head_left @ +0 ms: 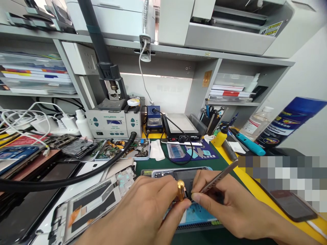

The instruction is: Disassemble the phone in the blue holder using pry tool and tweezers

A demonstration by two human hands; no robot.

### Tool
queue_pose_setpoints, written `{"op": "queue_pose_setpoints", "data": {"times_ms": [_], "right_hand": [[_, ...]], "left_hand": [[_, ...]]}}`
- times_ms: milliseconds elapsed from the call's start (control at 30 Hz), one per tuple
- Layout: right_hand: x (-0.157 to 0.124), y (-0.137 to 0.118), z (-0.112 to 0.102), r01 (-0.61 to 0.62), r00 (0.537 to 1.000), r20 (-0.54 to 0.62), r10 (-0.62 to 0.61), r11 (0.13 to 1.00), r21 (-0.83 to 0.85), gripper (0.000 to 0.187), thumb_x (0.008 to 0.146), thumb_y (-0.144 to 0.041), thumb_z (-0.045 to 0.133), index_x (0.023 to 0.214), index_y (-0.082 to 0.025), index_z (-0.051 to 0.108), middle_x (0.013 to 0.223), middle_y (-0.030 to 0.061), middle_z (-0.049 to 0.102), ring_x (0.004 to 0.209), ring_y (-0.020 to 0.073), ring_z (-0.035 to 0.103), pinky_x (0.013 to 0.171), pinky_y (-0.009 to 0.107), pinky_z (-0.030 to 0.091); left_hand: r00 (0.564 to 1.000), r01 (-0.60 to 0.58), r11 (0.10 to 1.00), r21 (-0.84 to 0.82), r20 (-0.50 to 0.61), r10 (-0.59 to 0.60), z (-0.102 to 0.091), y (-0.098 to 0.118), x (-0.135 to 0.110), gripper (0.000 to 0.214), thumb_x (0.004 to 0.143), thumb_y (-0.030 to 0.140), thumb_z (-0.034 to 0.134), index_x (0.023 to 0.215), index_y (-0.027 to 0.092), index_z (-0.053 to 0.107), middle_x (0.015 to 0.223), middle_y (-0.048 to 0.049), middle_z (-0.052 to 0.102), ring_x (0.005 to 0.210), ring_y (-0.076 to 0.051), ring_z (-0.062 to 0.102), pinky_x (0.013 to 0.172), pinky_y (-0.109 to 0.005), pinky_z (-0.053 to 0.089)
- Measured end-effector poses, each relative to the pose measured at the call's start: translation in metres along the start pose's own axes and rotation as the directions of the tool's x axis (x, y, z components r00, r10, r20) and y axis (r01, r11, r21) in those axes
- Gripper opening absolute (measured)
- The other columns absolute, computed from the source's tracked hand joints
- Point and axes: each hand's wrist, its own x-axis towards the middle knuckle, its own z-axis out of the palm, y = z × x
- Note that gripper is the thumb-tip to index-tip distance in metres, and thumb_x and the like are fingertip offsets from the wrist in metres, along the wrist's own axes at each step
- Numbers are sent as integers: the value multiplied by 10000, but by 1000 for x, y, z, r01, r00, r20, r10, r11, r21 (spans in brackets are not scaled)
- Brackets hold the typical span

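While both hands meet low in the middle of the view, the left hand [150,207] is curled nearly closed, its thumb and fingertips pinched on a small brass-coloured tool [181,190] that stands almost upright with its rounded top showing above the fingers. The right hand [227,207] is likewise closed in a tight pinch, thumb against forefinger, gripping metal tweezers [219,177] whose shaft slants up and to the right past the knuckles while the tips point down and left, toward the foot of the brass tool. Both tools come down on an opened phone [184,175] that lies flat on the dark green mat [143,166], directly under the fingers; its upper edge and dark inner parts show above the hands, and a blue patch of it shows below them. Whether the tweezer tips actually hold anything is hidden by the fingers, so that cannot be told. Just left of the left hand lies a bare white phone frame [94,200], and a thick black hose [76,178] sweeps across the bench behind it from the grey rework station [113,124]. A dark phone [293,206] lies face up on the yellow bench edge, well to the right of the right hand.
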Motion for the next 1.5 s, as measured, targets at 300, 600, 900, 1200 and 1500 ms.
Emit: {"op": "queue_pose_setpoints", "data": {"times_ms": [300, 600, 900, 1200, 1500], "right_hand": [[-3, 0, 0, 55, 998, -4, -56, 995, -89, 210, 1071, -361, 507, 905, -253, 578, 840, 6, 577, 721, 196, 546, 650, 311, 456], [-1, -2, 1, 143, 989, -20, -146, 983, -115, 186, 1054, -307, 517, 889, -241, 569, 822, 5, 565, 679, 177, 525, 606, 297, 438], [-2, 3, 3, 111, 994, -14, -111, 993, -36, 220, 1066, -348, 520, 885, -238, 577, 830, 12, 570, 716, 189, 538, 648, 310, 451], [0, 0, 4, 109, 994, -18, -110, 993, -48, 211, 1067, -342, 527, 889, -242, 580, 839, 11, 593, 721, 188, 547, 654, 306, 458], [-3, -2, 2, 155, 988, 1, -155, 986, -59, 158, 1055, -271, 531, 903, -243, 567, 841, 3, 583, 703, 174, 529, 632, 296, 434]], "left_hand": [[999, 32, 999, -35, 20, -31, -2, 1, 2, 125, 1068, 267, 529, 1050, 223, 644, 938, -15, 710, 835, -233, 674, 803, -390, 585], [996, 69, 997, -43, 52, -67, -2, 1, 0, 114, 1059, 273, 542, 1065, 234, 650, 966, -12, 715, 906, -241, 679, 821, -384, 585], [994, 80, 995, -52, 73, -76, -2, 1, 0, 127, 1072, 294, 518, 1076, 244, 635, 984, -9, 720, 883, -249, 674, 795, -406, 582], [995, 70, 996, -57, 75, -65, -1, 1, 2, 116, 1063, 266, 527, 1051, 225, 635, 961, -21, 706, 855, -241, 665, 784, -388, 567], [994, 66, 996, -67, 92, -60, -3, 2, 1, 118, 1065, 263, 523, 1040, 222, 631, 948, -15, 706, 838, -243, 659, 773, -390, 545]]}}
